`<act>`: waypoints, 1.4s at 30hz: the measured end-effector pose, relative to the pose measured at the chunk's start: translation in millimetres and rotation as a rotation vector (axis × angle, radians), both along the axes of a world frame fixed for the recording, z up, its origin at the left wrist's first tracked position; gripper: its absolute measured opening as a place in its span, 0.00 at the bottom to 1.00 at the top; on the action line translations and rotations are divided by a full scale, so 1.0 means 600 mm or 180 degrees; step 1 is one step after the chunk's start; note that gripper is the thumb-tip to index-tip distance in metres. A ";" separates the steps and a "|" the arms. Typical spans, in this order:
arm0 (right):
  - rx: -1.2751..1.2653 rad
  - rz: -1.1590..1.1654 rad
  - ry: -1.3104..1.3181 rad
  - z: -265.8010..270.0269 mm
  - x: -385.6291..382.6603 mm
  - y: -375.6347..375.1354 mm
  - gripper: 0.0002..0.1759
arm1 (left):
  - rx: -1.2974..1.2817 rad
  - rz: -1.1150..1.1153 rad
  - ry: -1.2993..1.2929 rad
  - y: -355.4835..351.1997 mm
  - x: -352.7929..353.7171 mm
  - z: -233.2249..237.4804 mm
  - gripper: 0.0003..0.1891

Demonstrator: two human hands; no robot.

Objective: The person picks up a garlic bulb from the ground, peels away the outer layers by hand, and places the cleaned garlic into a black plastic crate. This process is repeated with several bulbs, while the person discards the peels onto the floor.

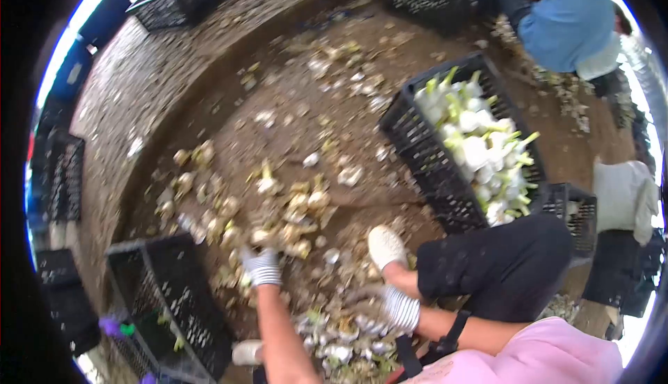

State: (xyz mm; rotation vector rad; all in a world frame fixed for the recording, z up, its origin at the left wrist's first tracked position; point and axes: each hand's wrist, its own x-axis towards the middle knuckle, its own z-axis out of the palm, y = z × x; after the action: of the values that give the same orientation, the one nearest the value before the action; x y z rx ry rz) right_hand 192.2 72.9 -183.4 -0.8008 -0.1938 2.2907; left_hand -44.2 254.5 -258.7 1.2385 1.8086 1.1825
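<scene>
My left hand (262, 267), in a pale glove with a striped cuff, reaches down among unpeeled garlic bulbs (298, 206) on the ground. Its fingers are blurred and partly hidden, next to a yellowish bulb (263, 236). Also gloved, my right hand (381, 303) is low in front of my bent leg, over a heap of white and brown peelings (341, 351). Its fingers blend into the peelings, so whether they hold anything cannot be made out. To the right, a black crate (435, 175) is heaped with clean white garlic bulbs (476, 151) with short green stems.
An open black crate (163, 293) stands by my left arm, with a few green bits inside. A smaller black crate (572, 210) is behind my knee. Another person in a blue shirt (567, 25) sits at upper right. More crates (181, 1) stand beyond a low ledge.
</scene>
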 end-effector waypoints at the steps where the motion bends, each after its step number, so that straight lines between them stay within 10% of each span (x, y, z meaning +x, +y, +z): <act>1: 0.0158 -0.0064 0.0443 -0.010 0.010 0.000 0.28 | -0.0293 0.0063 -0.1363 -0.044 0.012 0.012 0.20; 2: 0.0262 -0.0091 0.0744 -0.018 0.016 0.006 0.30 | 0.0214 -0.0339 -0.0122 -0.097 0.045 0.075 0.21; 4: 0.0152 -0.0321 0.0249 -0.005 0.016 0.020 0.26 | -0.0687 -0.0292 -0.0636 -0.187 0.068 0.120 0.25; 6: 0.0120 -0.0393 -0.0329 0.028 0.007 0.027 0.22 | 0.0167 -0.0969 0.1522 -0.252 0.115 0.248 0.26; 18: 0.1478 0.0579 -0.0984 0.171 -0.016 -0.005 0.17 | 0.0688 -0.0762 0.1667 -0.428 0.162 0.359 0.32; 31: 0.0112 0.0461 -0.0281 0.163 -0.008 -0.026 0.12 | 0.0754 -0.1275 0.2498 -0.417 0.151 0.400 0.26; 38: 0.1021 0.0946 -0.0723 0.195 -0.005 -0.036 0.12 | 0.0301 -0.1265 0.1119 -0.412 0.137 0.444 0.22; 42: 0.4076 0.1063 -0.2970 0.219 -0.006 -0.042 0.15 | -0.0826 -0.0199 -0.3254 -0.430 0.110 0.397 0.19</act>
State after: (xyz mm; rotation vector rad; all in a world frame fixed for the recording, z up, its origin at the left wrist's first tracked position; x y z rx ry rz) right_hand 188.3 47.6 -51.9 -1.0108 -2.0325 1.3300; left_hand 22.1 -3.3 -20.5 0.3776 1.0759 1.1739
